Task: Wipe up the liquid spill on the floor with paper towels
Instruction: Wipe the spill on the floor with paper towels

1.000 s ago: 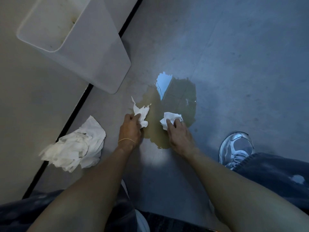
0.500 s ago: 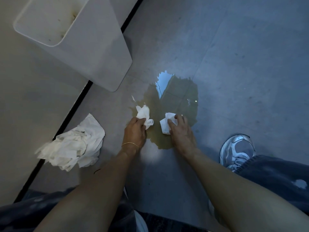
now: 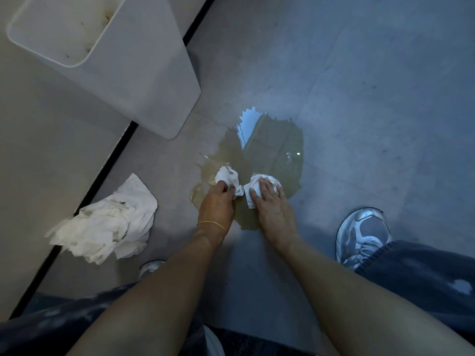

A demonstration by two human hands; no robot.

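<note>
Head cam on my feed looks straight down at the grey floor [image 3: 359, 98]. A yellowish-brown spill [image 3: 272, 152] sits mid-frame, glossy, with a bright reflection at its far edge. Both hands are down at the near-left part of the puddle.

Left hand [image 3: 217, 204]: fingers curled in, gripping a crumpled left towel wad [image 3: 227, 176]. The wad sticks out beyond the fingertips and sits on the left lobe of the spill, touching the wet floor. There is a thin gold bracelet [image 3: 210, 223] on that wrist.

Right hand [image 3: 272, 209]: palm down, fingers nearly straight and spread, pressing a flatter right towel [image 3: 253, 187] onto the floor. The towel lies under the fingers and pokes out to their left and beyond them. It sits inside the puddle, near its lower middle.

The two towels are just beside each other; I cannot tell if their inner edges touch. Most of the spill lies beyond and to the right of both hands. A narrow tongue of it runs back between the wrists.

Well apart to the left of the hands, a heap of used towels [image 3: 108, 224] lies by a dark floor strip [image 3: 102, 173]. A white bin [image 3: 128, 73] stands upper left, near the spill's far-left edge. A silver sneaker [image 3: 362, 232] is right of the puddle, with dark jeans [image 3: 424, 278] over it
</note>
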